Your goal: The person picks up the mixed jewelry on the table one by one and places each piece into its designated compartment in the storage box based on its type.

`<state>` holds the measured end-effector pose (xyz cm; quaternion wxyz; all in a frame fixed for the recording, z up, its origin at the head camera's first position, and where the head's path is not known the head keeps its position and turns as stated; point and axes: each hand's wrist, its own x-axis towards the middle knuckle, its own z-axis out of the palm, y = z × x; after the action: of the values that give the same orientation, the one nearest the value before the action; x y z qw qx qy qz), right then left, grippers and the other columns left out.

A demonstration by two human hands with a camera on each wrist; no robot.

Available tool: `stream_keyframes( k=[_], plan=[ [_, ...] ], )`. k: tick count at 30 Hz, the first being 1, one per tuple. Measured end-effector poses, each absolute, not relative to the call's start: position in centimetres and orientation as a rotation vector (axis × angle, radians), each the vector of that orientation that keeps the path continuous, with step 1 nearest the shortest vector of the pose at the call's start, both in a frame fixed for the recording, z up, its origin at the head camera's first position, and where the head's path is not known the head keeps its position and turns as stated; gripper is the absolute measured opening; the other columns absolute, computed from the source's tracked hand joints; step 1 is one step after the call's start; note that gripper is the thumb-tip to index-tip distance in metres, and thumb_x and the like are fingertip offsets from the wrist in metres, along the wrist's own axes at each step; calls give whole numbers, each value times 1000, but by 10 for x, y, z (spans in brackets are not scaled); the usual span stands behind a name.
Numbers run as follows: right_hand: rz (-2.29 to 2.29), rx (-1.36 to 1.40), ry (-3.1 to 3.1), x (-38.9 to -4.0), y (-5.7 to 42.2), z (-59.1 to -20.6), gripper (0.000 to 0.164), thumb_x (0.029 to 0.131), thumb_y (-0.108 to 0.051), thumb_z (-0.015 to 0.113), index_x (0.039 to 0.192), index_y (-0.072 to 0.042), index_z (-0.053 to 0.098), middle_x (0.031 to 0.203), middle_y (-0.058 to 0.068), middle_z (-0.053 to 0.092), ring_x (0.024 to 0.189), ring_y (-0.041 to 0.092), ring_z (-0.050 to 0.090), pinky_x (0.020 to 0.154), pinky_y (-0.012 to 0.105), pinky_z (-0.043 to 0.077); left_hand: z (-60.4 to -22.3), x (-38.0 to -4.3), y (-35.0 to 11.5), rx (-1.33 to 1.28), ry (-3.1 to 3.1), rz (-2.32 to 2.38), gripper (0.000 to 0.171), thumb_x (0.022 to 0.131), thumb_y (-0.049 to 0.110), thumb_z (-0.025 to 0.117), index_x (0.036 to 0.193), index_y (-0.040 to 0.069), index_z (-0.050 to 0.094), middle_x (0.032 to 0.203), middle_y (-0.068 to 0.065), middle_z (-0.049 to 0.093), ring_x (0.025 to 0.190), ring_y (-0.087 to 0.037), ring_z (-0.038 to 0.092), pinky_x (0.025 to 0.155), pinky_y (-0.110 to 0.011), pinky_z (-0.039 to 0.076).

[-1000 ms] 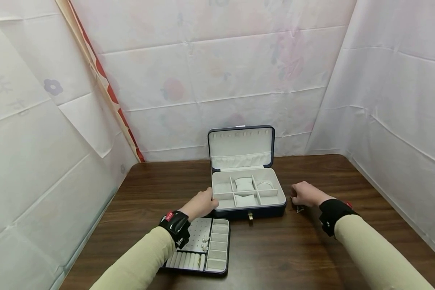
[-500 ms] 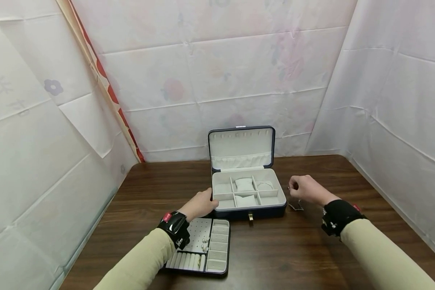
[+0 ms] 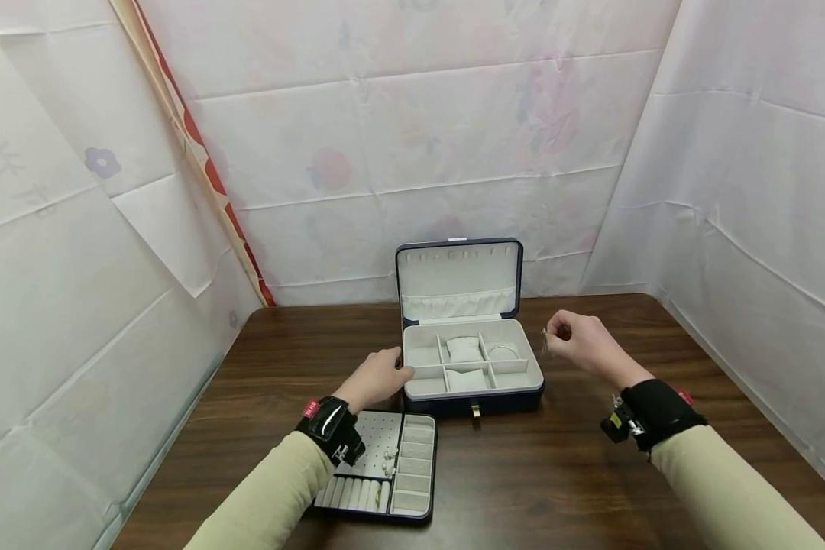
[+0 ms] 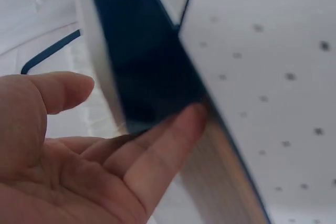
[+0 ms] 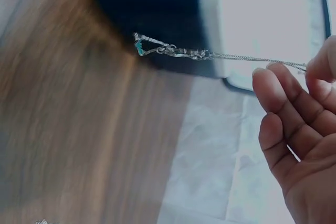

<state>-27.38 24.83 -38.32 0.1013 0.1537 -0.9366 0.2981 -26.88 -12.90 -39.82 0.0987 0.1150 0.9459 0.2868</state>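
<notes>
My right hand [image 3: 587, 344] pinches a thin silver chain bracelet [image 5: 186, 52] between thumb and fingertip, off the right side of the jewelry box [image 3: 477, 405]. The chain hangs doubled, with a small turquoise piece near its lower end. The navy box stands with its lid [image 3: 459, 279] up, showing a white divided inside. Two small cushions [image 3: 464, 350] and a round bangle [image 3: 503, 351] lie in its compartments. At the box's left wall is my left hand [image 3: 373, 382], its fingers lying extended against the navy side [image 4: 152, 66] and the thumb apart from them.
A separate jewelry tray [image 3: 412, 477] lies in front of the box, partly under my left forearm. It carries earrings [image 3: 388, 462] and a ring [image 3: 378, 495] in its ring rolls. White printed sheets [image 3: 454, 137] hang behind the wooden table [image 3: 522, 489].
My right hand has risen from the table with the bracelet, which now hangs clear beside the box. The left hand stays at the box's left side.
</notes>
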Motion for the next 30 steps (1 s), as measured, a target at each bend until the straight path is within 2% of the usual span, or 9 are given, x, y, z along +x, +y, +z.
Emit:
stream_keyframes(
  k=[3,5,7,10,12,14,21,26,30],
  plan=[
    [908,411,-2755,-270,245,-375,5,94,-13,65,90,-10,64,81,0,63,74,17,55,64,28,45,-392,-270,-127,341,2852,876,59,100,25,54,149,-5,45,137,-21,61,86,-20,55,78,-38,49],
    [941,391,-2740,-267,241,-370,5,95,-13,63,91,-10,64,82,1,63,75,18,55,64,29,45,-388,-270,-126,340,2871,934,57,100,24,53,150,-2,46,137,-19,62,81,-21,54,74,-38,48],
    [970,382,-2722,-265,238,-365,4,96,-13,63,93,-11,64,82,1,63,75,19,55,64,29,45,-383,-270,-124,351,2893,992,55,101,23,53,151,0,46,139,-18,61,82,-21,56,74,-39,49],
    [1022,384,-2693,-261,232,-358,6,98,-16,63,93,-12,63,82,1,65,75,19,56,64,29,46,-374,-267,-121,389,2937,1070,52,102,21,53,149,2,49,144,-17,59,105,-23,65,89,-43,53],
    [1066,394,-2680,-258,228,-354,7,99,-17,63,93,-12,63,83,2,68,75,19,59,65,29,47,-369,-266,-117,426,2956,1109,49,101,21,53,148,3,52,143,-16,60,124,-26,62,101,-45,51],
    [1101,401,-2671,-256,225,-351,8,100,-18,63,94,-12,62,84,2,70,76,19,61,66,29,48,-365,-264,-114,465,2956,1153,48,101,21,53,146,4,54,141,-15,62,131,-28,58,105,-47,49],
    [1222,425,-2639,-250,210,-338,9,99,-18,64,99,-9,63,87,4,71,80,20,61,68,29,49,-352,-257,-99,548,2872,1296,45,104,21,52,146,7,55,133,-14,68,123,-26,64,99,-44,53],
    [1386,491,-2594,-247,197,-331,11,101,-16,63,101,-5,62,89,8,73,81,18,68,74,30,57,-345,-252,-88,624,2773,1383,43,106,24,51,147,10,55,132,-12,69,121,-23,65,97,-43,54],
    [1457,527,-2570,-244,189,-327,8,101,-15,63,101,-7,61,88,7,73,82,19,69,77,28,56,-342,-250,-78,689,2708,1418,42,107,27,52,147,14,56,131,-9,69,118,-22,67,94,-42,54]
  ],
)
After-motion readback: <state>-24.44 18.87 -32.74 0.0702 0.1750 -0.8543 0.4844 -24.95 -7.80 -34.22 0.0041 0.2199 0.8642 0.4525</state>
